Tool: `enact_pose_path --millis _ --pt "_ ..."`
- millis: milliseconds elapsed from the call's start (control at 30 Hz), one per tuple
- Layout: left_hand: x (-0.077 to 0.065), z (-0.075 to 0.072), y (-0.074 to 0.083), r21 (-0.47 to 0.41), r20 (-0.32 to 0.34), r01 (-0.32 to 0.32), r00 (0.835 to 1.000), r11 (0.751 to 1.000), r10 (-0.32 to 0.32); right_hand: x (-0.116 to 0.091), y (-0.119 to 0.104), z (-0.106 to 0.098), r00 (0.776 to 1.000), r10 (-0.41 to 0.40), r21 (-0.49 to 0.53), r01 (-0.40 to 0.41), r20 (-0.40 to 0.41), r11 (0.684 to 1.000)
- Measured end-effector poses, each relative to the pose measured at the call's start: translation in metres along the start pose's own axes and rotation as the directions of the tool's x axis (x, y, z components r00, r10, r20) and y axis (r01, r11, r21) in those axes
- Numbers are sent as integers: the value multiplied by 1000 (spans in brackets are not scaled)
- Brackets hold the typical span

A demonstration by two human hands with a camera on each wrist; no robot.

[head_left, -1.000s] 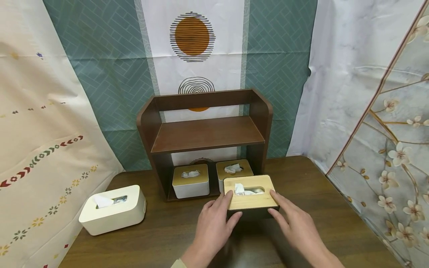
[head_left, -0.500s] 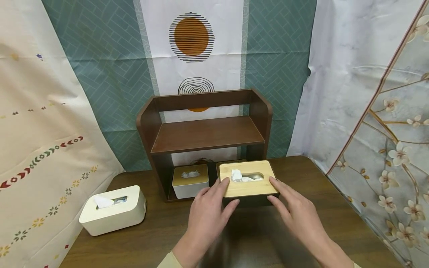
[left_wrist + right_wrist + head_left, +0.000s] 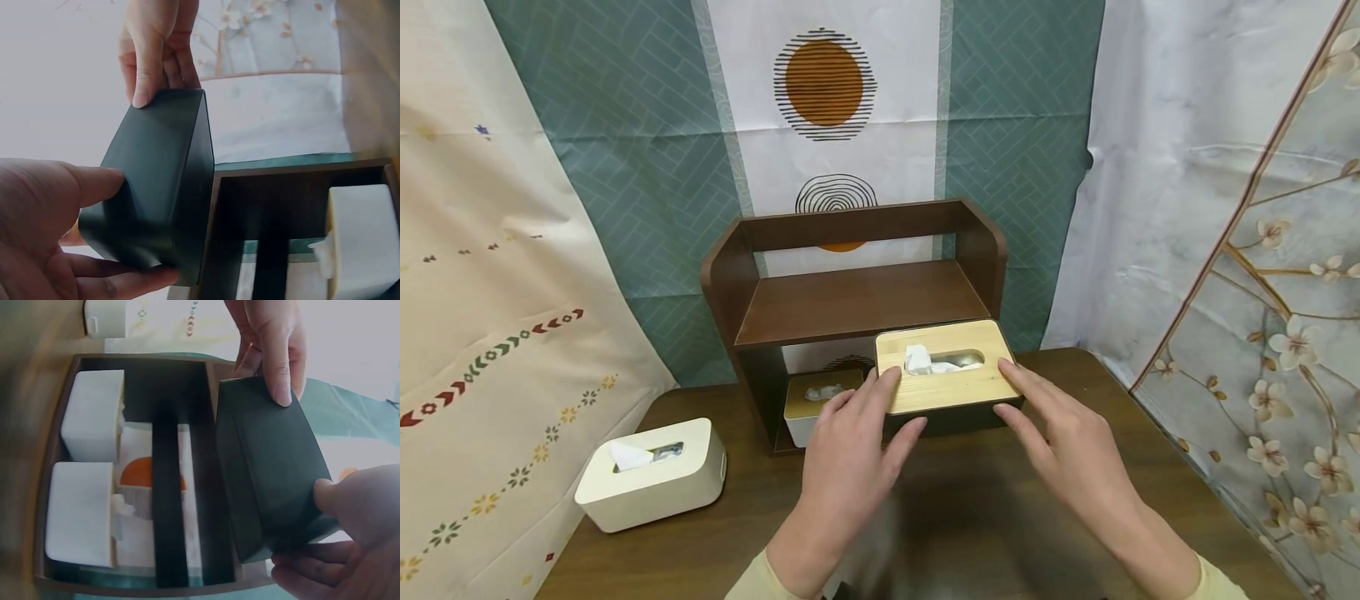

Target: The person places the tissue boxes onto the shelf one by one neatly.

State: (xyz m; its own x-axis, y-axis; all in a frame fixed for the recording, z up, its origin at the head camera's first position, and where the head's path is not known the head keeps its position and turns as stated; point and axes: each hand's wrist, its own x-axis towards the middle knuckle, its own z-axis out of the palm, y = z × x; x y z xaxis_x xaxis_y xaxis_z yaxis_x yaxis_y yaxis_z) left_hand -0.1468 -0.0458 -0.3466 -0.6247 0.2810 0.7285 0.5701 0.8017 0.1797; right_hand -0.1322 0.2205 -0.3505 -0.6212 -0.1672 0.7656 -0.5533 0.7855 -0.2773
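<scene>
Both hands hold a black tissue box (image 3: 951,392) with a light wooden lid and a tissue in its oval slot. It is raised in front of the shelf's lower opening. My left hand (image 3: 853,450) grips its left end, thumb on the near side. The right end is gripped by my right hand (image 3: 1067,442) in the same way. The dark wooden shelf (image 3: 857,300) has a bare upper board. Two white tissue boxes with wooden lids stand in its lower level; the head view shows one white box (image 3: 801,429), while the held box hides the other white box (image 3: 94,412).
A cream tissue box (image 3: 655,492) with a white tissue showing stands left of the shelf on the brown table (image 3: 970,533). Patterned cloths (image 3: 685,208) hang behind and on both sides.
Both hands have lifted the black tissue box upward and slightly left. It now covers the right white box and part of the shelf front. The cream box stays in place.
</scene>
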Motion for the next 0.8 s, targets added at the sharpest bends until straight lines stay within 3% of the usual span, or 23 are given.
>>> enact_pose_path --millis 300,567,800 --pt "23 -14 -4 3 -42 -15 999 1000 15 25 -3 -2 1000 4 60 -2 -30 998" --pt "43 -24 -12 39 -59 -8 998 999 10 52 -2 1 999 40 105 -39 -7 994" --pt "62 -27 -23 21 -39 16 999 1000 -15 78 1 7 998 53 106 -57 42 993"
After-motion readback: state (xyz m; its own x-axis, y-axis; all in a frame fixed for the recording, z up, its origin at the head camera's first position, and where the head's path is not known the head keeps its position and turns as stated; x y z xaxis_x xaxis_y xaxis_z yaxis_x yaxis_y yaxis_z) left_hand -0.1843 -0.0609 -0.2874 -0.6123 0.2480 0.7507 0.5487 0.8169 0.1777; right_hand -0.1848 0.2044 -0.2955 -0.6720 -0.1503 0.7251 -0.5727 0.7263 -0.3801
